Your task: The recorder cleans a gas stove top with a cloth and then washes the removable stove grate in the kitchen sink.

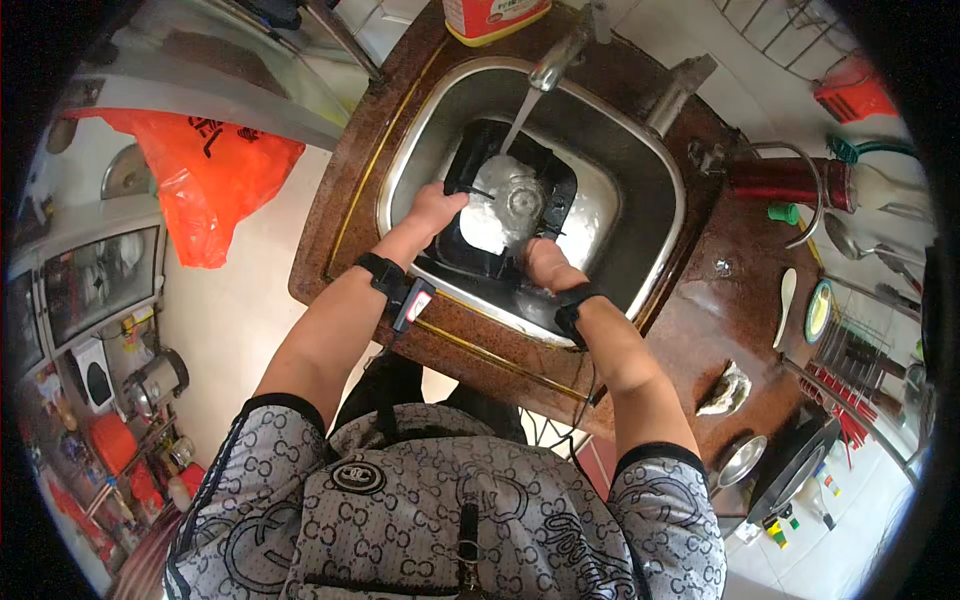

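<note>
A black rounded rectangular tray or frame (pixel 484 135) sits inside the stainless steel sink (pixel 652 195). Water (pixel 519 124) runs from the metal faucet (pixel 555 64) onto its middle. That middle shines silver around a round feature; I cannot tell if this is its own floor or the sink's drain. My left hand (pixel 436 211) grips the left rim, thumb on top and fingers partly hidden. At the near right edge, my right hand (pixel 547 264) is bent down against the black piece, its fingertips hidden; its grip is unclear. Black straps circle both wrists.
Brown stone counter (pixel 690 300) surrounds the sink. To the right lie a white spoon (pixel 784 307), a crumpled cloth (pixel 726 390), a metal ladle (pixel 742 459) and a wok (pixel 795 472). A red-orange bag (pixel 214 187) hangs at left. A red container (pixel 495 19) stands behind the sink.
</note>
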A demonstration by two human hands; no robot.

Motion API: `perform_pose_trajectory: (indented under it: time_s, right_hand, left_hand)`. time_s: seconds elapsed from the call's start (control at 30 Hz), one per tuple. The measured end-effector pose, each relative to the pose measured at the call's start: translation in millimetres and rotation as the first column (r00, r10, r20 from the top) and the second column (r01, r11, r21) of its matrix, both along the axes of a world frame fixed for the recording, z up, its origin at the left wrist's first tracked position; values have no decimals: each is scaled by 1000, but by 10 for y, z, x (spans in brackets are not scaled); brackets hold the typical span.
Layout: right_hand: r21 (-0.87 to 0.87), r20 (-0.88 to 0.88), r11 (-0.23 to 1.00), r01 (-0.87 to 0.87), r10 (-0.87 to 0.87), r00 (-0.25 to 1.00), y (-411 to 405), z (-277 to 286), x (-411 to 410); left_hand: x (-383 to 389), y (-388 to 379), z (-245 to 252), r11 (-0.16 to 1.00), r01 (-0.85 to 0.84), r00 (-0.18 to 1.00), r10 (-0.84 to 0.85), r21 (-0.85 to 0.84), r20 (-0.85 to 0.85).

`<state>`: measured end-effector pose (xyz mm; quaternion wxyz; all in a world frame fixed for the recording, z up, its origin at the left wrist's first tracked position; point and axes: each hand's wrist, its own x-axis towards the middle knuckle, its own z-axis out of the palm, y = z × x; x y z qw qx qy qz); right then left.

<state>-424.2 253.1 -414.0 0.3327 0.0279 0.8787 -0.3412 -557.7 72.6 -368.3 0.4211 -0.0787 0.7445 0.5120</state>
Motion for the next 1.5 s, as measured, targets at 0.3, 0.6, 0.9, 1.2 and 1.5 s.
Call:
perform_pose_trajectory:
  time_s: [0.3, 0.6, 0.9, 1.2, 1.5]
  right_hand:
    - [-149, -37, 961, 231, -239, 970, 124, 403, -155]
    - [7, -98, 943, -333, 332, 938, -505, 733, -405]
    - [161, 154, 985, 61, -86, 984, 428, 537, 14]
    - [294, 92, 901, 318, -358, 929, 914, 496, 101]
    - [496, -146, 711, 498, -498, 855, 1419, 238, 142]
  left_hand:
    - [17, -6, 70, 998, 14, 1000, -14, -63, 3]
    - [-24, 5, -110, 1000, 1, 996, -1, -3, -89]
    - [-110, 98, 73, 981, -148, 989, 143, 127, 46]
    - [-92, 665, 877, 968, -249, 961, 243, 32, 129]
    - [126, 761, 802, 955, -290, 937, 269, 64, 224]
